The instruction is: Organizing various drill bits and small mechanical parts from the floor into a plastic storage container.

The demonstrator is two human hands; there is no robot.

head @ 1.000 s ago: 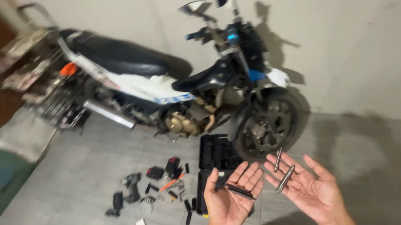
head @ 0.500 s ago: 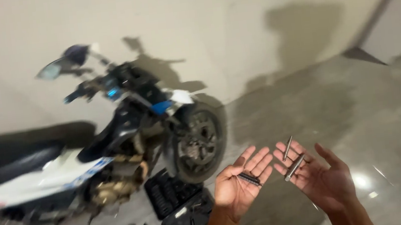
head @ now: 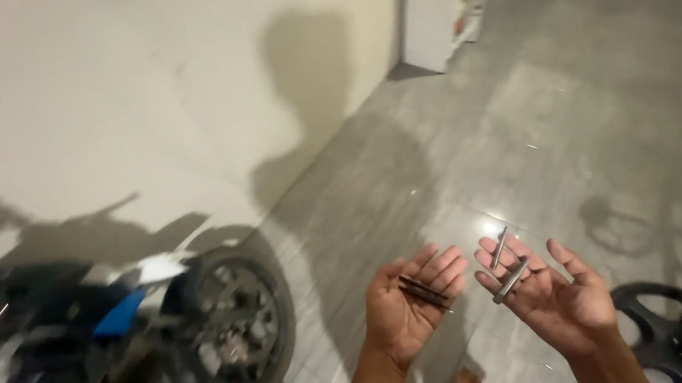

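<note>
Head view: blurred motorcycle at 8 o'clock, front wheel near wall. Left hand at 6 o'clock, palm up, fingers spread; dark rods lie across fingers. Right hand at 5 o'clock, palm up, spread; two silver bolts rest on fingers. Black wheel at 4 o'clock. White cabinet at 1 o'clock.

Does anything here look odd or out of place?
Nothing looks damaged or spilled. Loose metal pins lie on open palms: dark ones on the left hand, silvery ones on the right hand. The motorcycle is only blurred.
</note>
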